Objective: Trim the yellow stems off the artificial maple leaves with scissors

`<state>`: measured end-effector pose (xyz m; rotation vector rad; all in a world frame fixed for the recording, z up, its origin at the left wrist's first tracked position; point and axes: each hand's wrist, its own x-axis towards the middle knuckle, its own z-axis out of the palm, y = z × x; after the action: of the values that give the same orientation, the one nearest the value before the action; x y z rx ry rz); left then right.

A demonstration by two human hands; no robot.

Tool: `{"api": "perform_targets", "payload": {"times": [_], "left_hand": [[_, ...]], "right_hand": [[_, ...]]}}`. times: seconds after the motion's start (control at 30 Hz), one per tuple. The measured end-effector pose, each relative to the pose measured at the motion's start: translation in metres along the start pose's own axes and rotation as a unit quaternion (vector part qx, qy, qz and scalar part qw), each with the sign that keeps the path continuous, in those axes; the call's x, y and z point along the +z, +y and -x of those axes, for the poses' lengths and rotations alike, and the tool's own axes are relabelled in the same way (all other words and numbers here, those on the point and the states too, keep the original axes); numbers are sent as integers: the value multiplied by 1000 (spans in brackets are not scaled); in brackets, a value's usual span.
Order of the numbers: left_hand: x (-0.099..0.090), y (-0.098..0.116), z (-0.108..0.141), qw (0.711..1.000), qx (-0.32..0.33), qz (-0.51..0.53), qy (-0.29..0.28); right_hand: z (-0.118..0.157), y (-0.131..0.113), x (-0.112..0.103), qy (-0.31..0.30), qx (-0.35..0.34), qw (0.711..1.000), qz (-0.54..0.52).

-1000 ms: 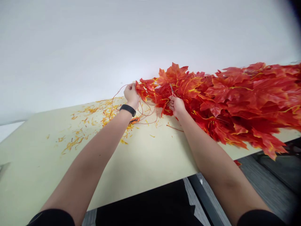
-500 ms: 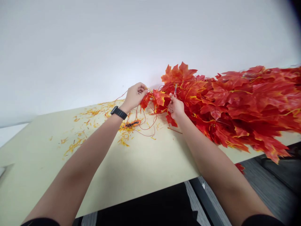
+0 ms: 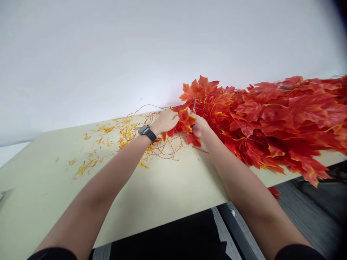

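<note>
My left hand point(image 3: 166, 122), with a black watch on its wrist, is closed at a red-orange artificial maple leaf point(image 3: 185, 122). Its fingertips are partly hidden, but they seem to pinch the leaf's edge or stem. My right hand point(image 3: 200, 124) is closed around small scissors point(image 3: 194, 104), whose thin metal blade points up beside the leaf. Thin reddish-brown cord point(image 3: 141, 107) loops around and behind my left hand. To the right of both hands lies a large heap of artificial maple leaves point(image 3: 260, 108).
Yellow and orange trimmings point(image 3: 85, 168) are scattered over the pale tabletop point(image 3: 130, 209). An orange-and-black tool point(image 3: 155, 141) lies mostly hidden under my left wrist. A thin brown stick point(image 3: 200, 149) rests by my right forearm. A white wall point(image 3: 141, 54) rises behind the table.
My left hand has moved right and down to the leaf, close to my right hand. My right hand and the scissors have shifted slightly left. The cord loops have changed shape.
</note>
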<state>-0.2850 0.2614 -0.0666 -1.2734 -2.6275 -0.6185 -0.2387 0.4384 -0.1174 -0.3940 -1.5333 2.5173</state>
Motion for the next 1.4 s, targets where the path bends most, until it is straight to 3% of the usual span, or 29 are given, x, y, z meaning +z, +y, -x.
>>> {"api": "perform_targets", "payload": {"times": [0.17, 0.27, 0.4, 0.53, 0.63, 0.77, 0.87, 0.93, 1.03, 1.2, 1.3, 1.4], "left_hand": [[13, -4, -7, 1000, -14, 10, -21], [17, -10, -11, 1000, -12, -2, -10], [19, -12, -14, 997, -37, 38, 49], [20, -14, -16, 965, -110, 195, 138], [15, -21, -20, 878, -173, 379, 234], [-2, -34, -28, 694, -227, 625, 277], [-20, -41, -32, 574, -222, 726, 307], [-34, -45, -33, 528, -196, 753, 339], [-60, -48, -33, 526, -159, 749, 371], [-105, -44, -16, 584, -154, 698, 385], [-121, -30, 9, 637, -155, 683, 322], [-124, -12, 44, 686, -172, 663, 246]], "right_hand": [[4, -1, -2, -2, -7, 999, 44], [4, -2, -1, -41, -18, 998, 51], [2, -2, 0, -31, -31, 999, 10], [-1, -3, -2, 12, -33, 999, -5], [-2, -3, -6, 44, -32, 998, -10], [-5, -2, -10, 83, -29, 996, -7], [-6, 0, -10, 102, -32, 994, 0], [-7, 0, -10, 113, -35, 993, 8], [-8, 0, -12, 127, -40, 991, 25], [-8, 0, -11, 136, -52, 985, 88], [-6, 2, -8, 142, -72, 976, 151], [-3, -1, -5, 158, -100, 957, 221]]}}
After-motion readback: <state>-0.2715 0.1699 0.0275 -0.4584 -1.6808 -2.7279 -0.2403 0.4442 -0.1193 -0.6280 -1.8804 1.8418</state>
